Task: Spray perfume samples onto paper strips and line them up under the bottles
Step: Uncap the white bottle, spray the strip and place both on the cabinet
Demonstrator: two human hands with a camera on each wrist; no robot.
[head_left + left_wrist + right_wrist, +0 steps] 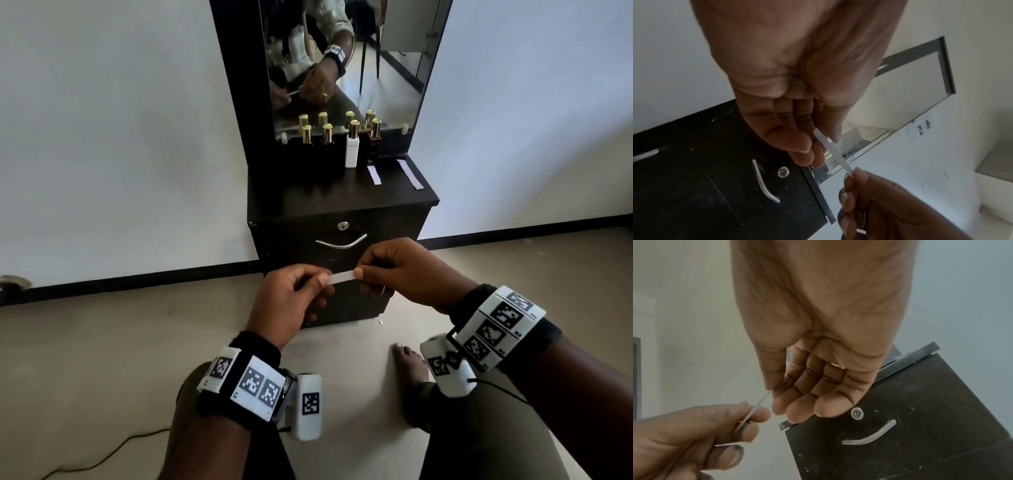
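Observation:
A white paper strip [342, 276] is held level in front of the cabinet drawer, between both hands. My left hand [301, 291] pinches its left end and my right hand [380, 270] pinches its right end with thumb and forefinger. The left wrist view shows the strip [833, 152] running from my left fingers down to the right hand. Its thin edge [758, 404] shows in the right wrist view. On the cabinet top [308, 195] several perfume bottles stand before the mirror, among them a white bottle [352, 149] with a gold cap. Two strips [374, 174] [411, 174] lie flat at the right.
The dark cabinet has a drawer with a metal handle [340, 241] and a lock [343, 225]. A mirror [342, 61] rises behind the bottles. My knees and a bare foot [409, 363] are on the floor below. A cable [102, 459] runs along the floor at the lower left.

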